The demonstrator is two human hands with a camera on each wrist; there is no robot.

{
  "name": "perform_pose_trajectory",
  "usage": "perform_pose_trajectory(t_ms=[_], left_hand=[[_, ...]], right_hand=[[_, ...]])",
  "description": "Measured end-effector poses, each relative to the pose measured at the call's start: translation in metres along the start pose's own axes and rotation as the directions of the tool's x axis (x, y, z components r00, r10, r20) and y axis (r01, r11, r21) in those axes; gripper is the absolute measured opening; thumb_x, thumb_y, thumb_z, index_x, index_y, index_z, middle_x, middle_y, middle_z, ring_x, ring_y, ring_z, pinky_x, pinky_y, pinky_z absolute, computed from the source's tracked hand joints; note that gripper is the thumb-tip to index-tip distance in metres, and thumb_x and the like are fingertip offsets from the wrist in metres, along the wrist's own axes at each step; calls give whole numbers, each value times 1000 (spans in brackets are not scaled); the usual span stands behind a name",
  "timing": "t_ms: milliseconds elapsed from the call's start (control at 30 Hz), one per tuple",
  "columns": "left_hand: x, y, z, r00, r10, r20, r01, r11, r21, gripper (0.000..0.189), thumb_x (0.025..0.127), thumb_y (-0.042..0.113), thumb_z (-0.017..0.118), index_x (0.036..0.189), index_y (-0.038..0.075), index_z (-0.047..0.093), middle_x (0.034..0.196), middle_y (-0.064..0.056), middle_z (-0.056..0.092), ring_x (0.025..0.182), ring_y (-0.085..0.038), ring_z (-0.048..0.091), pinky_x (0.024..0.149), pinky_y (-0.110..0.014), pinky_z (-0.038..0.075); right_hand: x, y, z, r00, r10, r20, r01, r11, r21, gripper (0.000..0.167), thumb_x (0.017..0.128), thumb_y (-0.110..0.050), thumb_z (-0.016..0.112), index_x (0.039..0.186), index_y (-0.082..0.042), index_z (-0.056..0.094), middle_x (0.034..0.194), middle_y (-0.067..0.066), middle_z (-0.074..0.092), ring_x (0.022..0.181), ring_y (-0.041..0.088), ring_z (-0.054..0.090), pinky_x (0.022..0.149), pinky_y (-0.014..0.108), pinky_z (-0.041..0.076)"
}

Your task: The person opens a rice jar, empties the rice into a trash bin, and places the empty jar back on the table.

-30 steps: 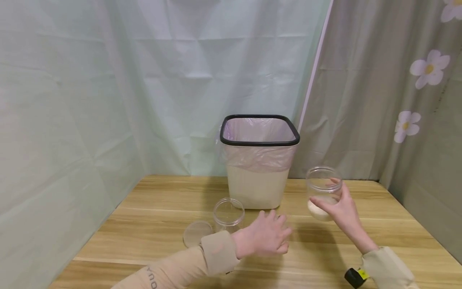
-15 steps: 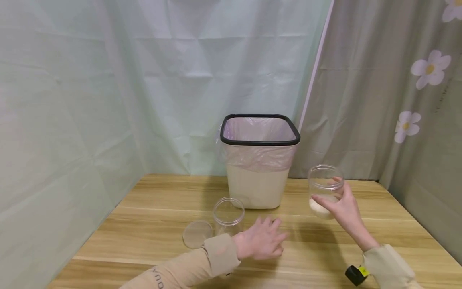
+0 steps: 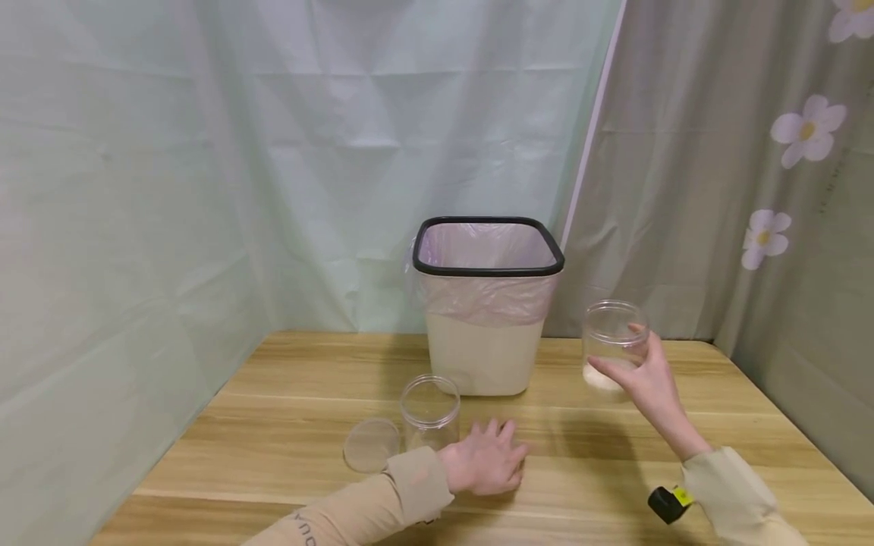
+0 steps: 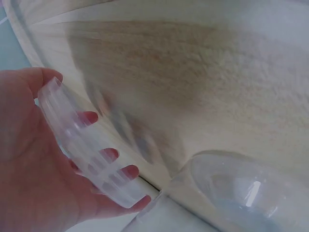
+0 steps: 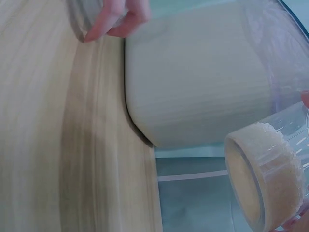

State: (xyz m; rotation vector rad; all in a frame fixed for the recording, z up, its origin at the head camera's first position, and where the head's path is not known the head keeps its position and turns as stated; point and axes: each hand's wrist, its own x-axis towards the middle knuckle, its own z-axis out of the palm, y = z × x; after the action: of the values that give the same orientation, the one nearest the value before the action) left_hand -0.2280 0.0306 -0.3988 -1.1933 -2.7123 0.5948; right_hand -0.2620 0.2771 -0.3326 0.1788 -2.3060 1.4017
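Observation:
My right hand [image 3: 655, 390] grips a clear screw-top jar [image 3: 604, 341] around its side, holding it above the table to the right of the bin. White grains [image 5: 277, 164] cover the bottom of this lidless jar. In the left wrist view, a clear plastic lid [image 4: 91, 150] is held by its edge between the thumb and fingers of my left hand [image 4: 29, 159]. Seen from the head, that left hand [image 3: 486, 459] is low over the table and hides the lid. A second clear jar [image 3: 430, 402], without a lid, stands just left of it, partly covered by the sleeve.
A white bin [image 3: 486, 349] with a black rim and plastic liner stands at the back middle. Another round clear lid [image 3: 371, 446] lies on the wooden table [image 3: 287, 402], left of the standing jar. Curtains [image 3: 328, 174] enclose the table at the back and sides.
My left hand has moved left and lower, nearer the table. The right hand has lifted the jar of white grains slightly. The standing jar and the lid on the table have stayed put.

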Motion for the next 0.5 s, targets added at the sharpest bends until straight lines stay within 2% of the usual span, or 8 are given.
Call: perform_pose_trajectory(t_ms=[200, 500], left_hand=[[3, 1, 3, 999, -27, 45, 29, 999, -45, 33, 93, 44, 35, 118, 26, 46, 125, -7, 35, 104, -24, 44, 77, -44, 43], [5, 3, 13, 992, -96, 80, 102, 992, -69, 40, 93, 48, 34, 126, 26, 39, 124, -5, 34, 108, -23, 40, 76, -48, 42]], right_hand=[[4, -4, 1, 1000, 0, -6, 0, 1000, -1, 85, 73, -29, 75, 137, -5, 25, 121, 24, 38, 109, 38, 40, 77, 48, 35], [11, -7, 0, 1000, -12, -11, 12, 1000, 22, 86, 73, -28, 76, 138, -5, 23, 123, 25, 36, 111, 40, 38, 83, 53, 32]])
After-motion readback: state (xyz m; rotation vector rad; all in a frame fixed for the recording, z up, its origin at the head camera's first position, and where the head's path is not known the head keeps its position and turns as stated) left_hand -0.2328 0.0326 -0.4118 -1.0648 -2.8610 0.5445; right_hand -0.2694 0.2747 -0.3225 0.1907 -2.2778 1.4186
